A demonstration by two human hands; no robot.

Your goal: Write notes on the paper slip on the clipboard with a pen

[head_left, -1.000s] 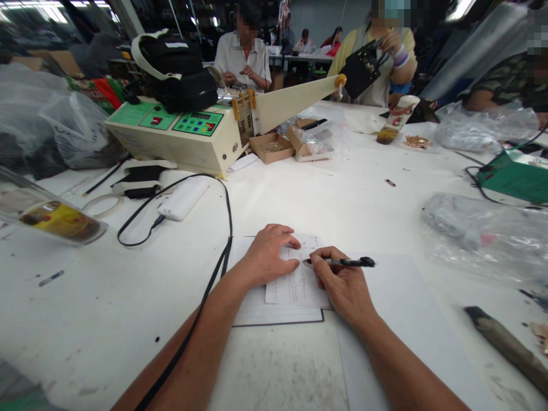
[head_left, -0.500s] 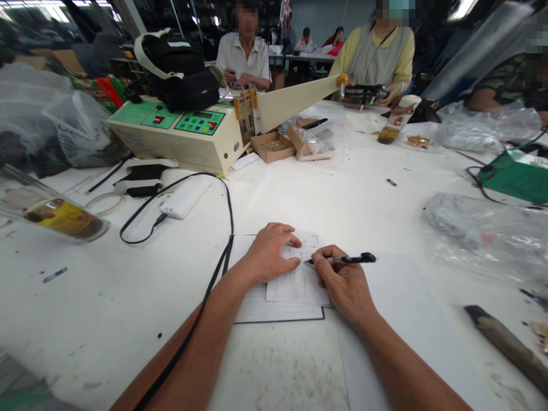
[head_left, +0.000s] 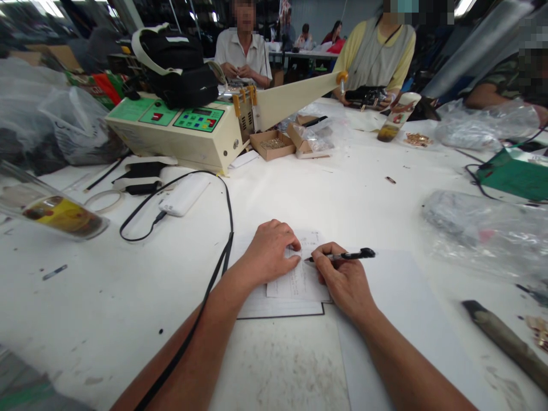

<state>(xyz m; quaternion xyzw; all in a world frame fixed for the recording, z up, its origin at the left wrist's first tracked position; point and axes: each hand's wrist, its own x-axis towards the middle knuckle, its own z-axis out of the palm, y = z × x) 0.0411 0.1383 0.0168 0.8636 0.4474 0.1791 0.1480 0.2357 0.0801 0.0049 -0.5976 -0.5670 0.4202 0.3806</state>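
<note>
Right hand at 3 o'clock: grip pinching slim black pen, tip at small handwritten white paper sheet on white counter. Left hand on sheet's 10 o'clock side, grip spread. Larger black-edged white page under sheet, showing at 6 o'clock.

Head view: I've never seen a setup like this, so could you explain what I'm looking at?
There is no robot here. One camera, worn on a person's head, looks forward and down at their bare hands.

The left hand rests on a small handwritten paper, which lies over a larger sheet with a dark edge. The right hand holds a black pen, its tip at the paper; the writing is too small to read.

Around them on the white table are a cream machine with green panels, a white device with a cable and a clear plastic bag.
</note>
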